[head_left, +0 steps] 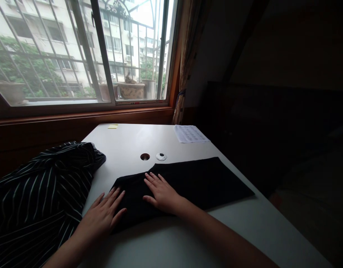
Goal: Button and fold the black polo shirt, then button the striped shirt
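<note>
A dark garment that looks like folded trousers (199,182) lies flat across the white table (126,145), its narrower end to the left. My left hand (102,210) rests at that left end, fingers spread, fingertips on the cloth. Flat on the garment, left of its middle, lies my right hand (161,193) with its fingers stretched out and thumb apart. Neither hand grips anything. Part of the cloth is hidden under the hands and the right forearm.
A heap of black striped cloth (48,186) lies at the left table edge. Printed sheets (190,134) and a yellow sticky note (113,126) are near the far edge. Behind the garment are a round hole (145,157) and a white round cap (161,156). A barred window stands beyond.
</note>
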`<state>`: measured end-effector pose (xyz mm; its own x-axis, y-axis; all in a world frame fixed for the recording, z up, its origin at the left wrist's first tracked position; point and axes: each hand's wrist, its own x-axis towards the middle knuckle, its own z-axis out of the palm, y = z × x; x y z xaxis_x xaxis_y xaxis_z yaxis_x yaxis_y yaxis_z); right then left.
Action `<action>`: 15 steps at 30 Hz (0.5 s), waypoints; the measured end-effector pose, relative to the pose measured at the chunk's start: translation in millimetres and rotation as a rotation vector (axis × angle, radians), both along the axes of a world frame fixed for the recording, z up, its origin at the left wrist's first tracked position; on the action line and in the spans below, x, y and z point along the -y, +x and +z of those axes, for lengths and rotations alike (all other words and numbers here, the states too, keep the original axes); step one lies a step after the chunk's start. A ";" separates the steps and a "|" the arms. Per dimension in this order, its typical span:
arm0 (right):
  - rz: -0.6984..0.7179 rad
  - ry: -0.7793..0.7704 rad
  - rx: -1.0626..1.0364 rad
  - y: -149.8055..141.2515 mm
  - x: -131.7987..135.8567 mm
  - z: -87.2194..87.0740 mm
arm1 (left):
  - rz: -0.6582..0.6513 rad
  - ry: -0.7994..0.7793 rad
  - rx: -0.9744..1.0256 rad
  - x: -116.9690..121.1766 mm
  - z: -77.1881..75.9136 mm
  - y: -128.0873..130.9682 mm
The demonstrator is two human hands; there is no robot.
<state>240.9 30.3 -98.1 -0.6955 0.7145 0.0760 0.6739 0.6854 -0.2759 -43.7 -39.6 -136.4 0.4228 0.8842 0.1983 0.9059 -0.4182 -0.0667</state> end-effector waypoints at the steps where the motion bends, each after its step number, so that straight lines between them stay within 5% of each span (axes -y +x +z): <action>1: -0.005 0.008 -0.001 -0.8 -1.6 -2.8 | 0.003 -0.006 0.003 0.1 -0.8 -1.2; 8: -0.013 0.049 -0.016 -0.3 -2.5 -11.1 | 0.004 0.004 0.068 -11.5 21.4 7.8; 15: -0.019 0.080 -0.019 -0.2 -1.1 -11.8 | -0.043 0.041 0.165 -67.8 52.7 39.4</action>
